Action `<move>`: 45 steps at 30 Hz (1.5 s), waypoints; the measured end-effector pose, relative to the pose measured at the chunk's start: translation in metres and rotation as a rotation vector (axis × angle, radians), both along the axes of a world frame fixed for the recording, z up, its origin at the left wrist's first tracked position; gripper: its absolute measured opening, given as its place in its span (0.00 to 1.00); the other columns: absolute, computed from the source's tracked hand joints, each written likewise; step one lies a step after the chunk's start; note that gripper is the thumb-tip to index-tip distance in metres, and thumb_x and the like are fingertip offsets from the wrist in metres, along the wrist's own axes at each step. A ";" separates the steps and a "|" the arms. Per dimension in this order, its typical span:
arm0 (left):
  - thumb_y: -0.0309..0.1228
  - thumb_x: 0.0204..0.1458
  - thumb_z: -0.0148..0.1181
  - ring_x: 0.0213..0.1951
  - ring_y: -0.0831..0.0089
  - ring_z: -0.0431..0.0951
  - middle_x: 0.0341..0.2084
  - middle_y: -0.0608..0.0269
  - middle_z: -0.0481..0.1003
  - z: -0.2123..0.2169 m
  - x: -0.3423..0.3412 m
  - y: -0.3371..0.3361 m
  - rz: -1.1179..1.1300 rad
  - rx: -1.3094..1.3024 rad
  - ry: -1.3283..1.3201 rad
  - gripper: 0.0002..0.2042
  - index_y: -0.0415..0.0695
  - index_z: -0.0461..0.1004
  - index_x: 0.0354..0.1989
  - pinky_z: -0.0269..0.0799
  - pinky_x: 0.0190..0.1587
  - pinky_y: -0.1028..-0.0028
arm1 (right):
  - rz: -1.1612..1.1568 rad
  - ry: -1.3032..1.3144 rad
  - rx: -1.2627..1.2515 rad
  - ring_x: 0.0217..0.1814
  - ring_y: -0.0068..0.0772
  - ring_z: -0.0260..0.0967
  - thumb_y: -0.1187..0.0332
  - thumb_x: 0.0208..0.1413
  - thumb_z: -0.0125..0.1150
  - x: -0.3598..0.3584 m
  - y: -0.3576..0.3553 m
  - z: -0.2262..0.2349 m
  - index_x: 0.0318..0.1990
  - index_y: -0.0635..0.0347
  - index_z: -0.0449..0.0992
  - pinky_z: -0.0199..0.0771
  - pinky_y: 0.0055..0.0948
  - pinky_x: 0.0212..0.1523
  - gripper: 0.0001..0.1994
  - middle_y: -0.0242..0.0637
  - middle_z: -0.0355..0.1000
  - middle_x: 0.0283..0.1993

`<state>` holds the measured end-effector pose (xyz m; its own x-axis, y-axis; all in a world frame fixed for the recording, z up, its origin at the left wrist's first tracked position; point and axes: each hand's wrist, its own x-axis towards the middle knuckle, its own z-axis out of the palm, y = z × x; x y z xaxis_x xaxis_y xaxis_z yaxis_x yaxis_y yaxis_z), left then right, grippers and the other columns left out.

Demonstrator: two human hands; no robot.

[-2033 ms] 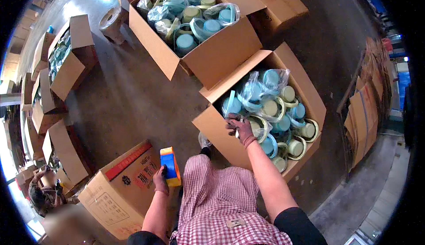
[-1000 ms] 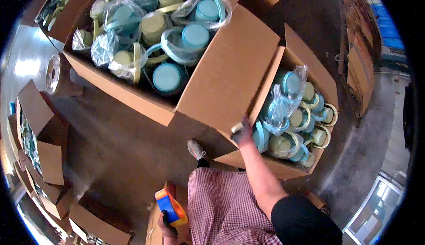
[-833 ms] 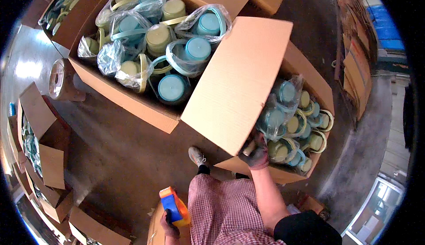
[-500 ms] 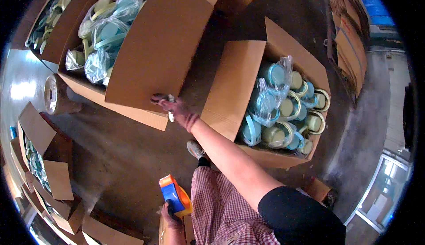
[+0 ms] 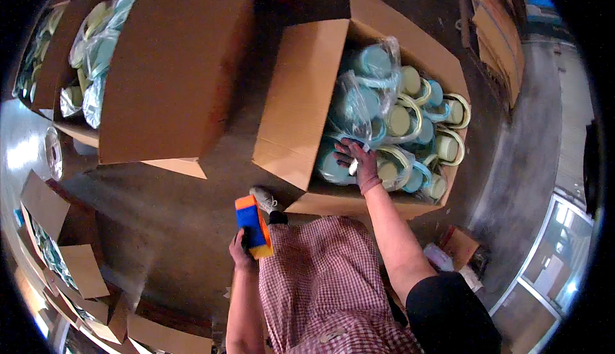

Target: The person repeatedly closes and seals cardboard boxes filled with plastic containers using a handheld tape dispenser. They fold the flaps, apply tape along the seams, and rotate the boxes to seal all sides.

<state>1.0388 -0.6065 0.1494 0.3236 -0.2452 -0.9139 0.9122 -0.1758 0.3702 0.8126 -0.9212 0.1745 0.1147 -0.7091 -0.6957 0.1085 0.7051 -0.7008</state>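
My gloved left hand (image 5: pixel 241 251) is closed around a blue and orange tape dispenser (image 5: pixel 250 221) with a yellowish roll, held low in front of my apron. My gloved right hand (image 5: pixel 360 165) lies with spread fingers over the near left part of an open cardboard box (image 5: pixel 307 107). It rests on or just above a bagged teal container (image 5: pixel 334 167). A small white patch shows at this hand; what it is I cannot make out. Several round teal and pale green containers (image 5: pixel 398 121) with looped handles fill the box, some in clear plastic bags.
Another large open carton (image 5: pixel 173 66) on the left holds more bagged containers (image 5: pixel 96 56). Flattened cardboard (image 5: pixel 496 53) leans at the far right. Open cartons (image 5: pixel 83 271) line the lower left. A small box (image 5: pixel 459 246) lies on the floor beside my right arm.
My right hand has left the flap of the left carton and moved right, over the box of containers. My left hand has lifted the tape dispenser slightly. The view has shifted right.
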 end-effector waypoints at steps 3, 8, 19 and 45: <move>0.34 0.48 0.57 0.32 0.67 0.73 0.31 0.59 0.72 -0.043 -0.014 -0.040 0.058 0.053 0.117 0.14 0.36 0.71 0.36 0.70 0.37 0.69 | 0.029 0.054 0.103 0.38 0.39 0.73 0.56 0.50 0.51 -0.006 -0.014 0.007 0.47 0.62 0.69 0.71 0.33 0.33 0.21 0.44 0.72 0.42; 0.40 0.50 0.54 0.35 0.59 0.74 0.36 0.56 0.73 -0.060 -0.051 -0.127 0.109 0.046 0.267 0.21 0.38 0.66 0.47 0.70 0.41 0.65 | 0.019 -0.080 0.140 0.34 0.37 0.73 0.56 0.50 0.54 -0.031 -0.021 0.004 0.45 0.62 0.70 0.71 0.31 0.25 0.20 0.43 0.73 0.39; 0.53 0.52 0.34 0.55 0.58 0.62 0.55 0.58 0.60 -0.089 -0.053 -0.194 0.235 -0.294 0.033 0.30 0.47 0.53 0.59 0.59 0.55 0.58 | 0.131 0.066 0.107 0.33 0.25 0.71 0.63 0.53 0.50 -0.051 0.001 0.028 0.50 0.50 0.70 0.67 0.21 0.22 0.16 0.32 0.73 0.36; 0.41 0.45 0.56 0.32 0.77 0.67 0.28 0.68 0.69 0.070 -0.204 -0.335 -0.598 -0.362 -0.594 0.17 0.39 0.71 0.36 0.62 0.38 0.78 | -0.346 0.100 -0.018 0.35 0.29 0.71 0.61 0.51 0.56 -0.271 0.031 0.093 0.41 0.63 0.72 0.72 0.27 0.29 0.15 0.34 0.72 0.38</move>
